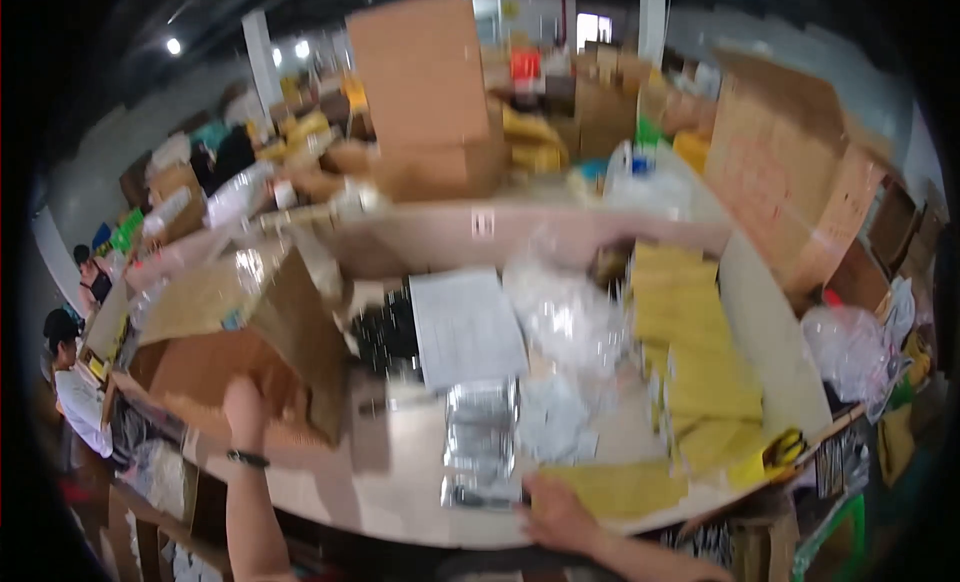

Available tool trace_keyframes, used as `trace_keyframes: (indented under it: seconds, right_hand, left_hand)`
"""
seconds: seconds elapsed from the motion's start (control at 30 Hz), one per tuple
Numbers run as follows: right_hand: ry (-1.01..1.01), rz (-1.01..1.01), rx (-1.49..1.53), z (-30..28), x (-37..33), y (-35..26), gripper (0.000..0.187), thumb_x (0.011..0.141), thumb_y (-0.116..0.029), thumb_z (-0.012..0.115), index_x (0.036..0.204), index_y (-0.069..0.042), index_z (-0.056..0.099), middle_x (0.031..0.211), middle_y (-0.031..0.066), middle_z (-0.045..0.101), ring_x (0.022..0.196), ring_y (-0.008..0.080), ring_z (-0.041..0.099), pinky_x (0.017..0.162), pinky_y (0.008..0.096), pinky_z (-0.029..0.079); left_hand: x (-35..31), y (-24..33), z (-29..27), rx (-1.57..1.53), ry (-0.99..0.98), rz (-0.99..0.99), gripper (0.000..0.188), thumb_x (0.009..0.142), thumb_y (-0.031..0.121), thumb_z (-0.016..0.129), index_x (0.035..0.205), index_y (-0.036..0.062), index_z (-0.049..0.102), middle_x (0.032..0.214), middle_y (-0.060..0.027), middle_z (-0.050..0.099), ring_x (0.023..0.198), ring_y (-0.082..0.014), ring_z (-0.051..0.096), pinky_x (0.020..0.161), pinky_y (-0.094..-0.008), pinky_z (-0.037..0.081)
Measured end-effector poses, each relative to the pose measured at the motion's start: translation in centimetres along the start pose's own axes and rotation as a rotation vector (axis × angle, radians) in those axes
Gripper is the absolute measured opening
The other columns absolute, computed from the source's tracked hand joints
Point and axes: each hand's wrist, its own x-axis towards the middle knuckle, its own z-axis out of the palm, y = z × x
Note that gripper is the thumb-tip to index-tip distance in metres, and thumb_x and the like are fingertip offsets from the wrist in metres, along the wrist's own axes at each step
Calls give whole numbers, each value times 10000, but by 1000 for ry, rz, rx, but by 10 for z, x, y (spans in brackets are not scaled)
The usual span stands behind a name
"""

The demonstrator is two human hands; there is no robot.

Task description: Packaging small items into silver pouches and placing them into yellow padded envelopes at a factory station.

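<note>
My left hand (246, 410), with a dark band at the wrist, reaches into the open mouth of a brown cardboard box (325, 382) lying on its side at the left. Its fingers are blurred against the inner wall, and I cannot tell whether they hold anything. At the front edge of the table, my right hand (562, 514) is closed at the end of a clear shiny packet (478, 492) with something dark in it. Just behind lie several silvery packets (480, 427) in a row. A yellow envelope (625, 489) lies flat beside my right hand.
A white paper sheet (467, 327), black packets (388, 332), clear plastic bags (565, 317) and yellow envelopes (700, 352) cover the table. Yellow-and-black scissors (785, 449) lie at its right corner. Low walls (400, 240) bound it. A large carton (780, 172) stands right; two people are far left.
</note>
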Motion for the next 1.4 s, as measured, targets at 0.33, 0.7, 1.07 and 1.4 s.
trace_keyframes:
  seconds: [0.33,0.7,1.07,1.4]
  right_hand:
    - [-101,0,56,-25,9,19,471,831,-142,705,1282,-266,649,1458,291,407,1367,472,393,1116,536,352]
    - [-8,-84,114,-1,20,-8,484,785,-182,762,1252,-158,638,1393,275,477,1262,444,484,1059,508,407]
    - [-44,-11,112,-4,20,-5,427,781,-251,791,1101,-44,599,1422,280,454,1266,452,486,1062,518,408]
    - [18,-69,140,7,21,-3,420,759,-269,813,1035,-23,615,1402,279,477,1254,439,501,1025,502,437]
  left_hand:
    - [-173,66,35,-1441,-550,-303,180,974,81,613,1118,-8,673,997,-27,676,916,-111,607,834,-250,487]
    - [-188,219,-19,-746,-677,337,247,791,159,798,941,9,671,939,-162,626,818,-334,651,729,-409,532]
    - [-145,126,18,-971,-810,188,89,842,-6,704,926,6,729,785,-79,620,722,-150,609,654,-289,480]
    - [-185,224,2,-847,-685,309,267,795,156,799,972,20,654,965,-139,615,834,-297,631,751,-381,525]
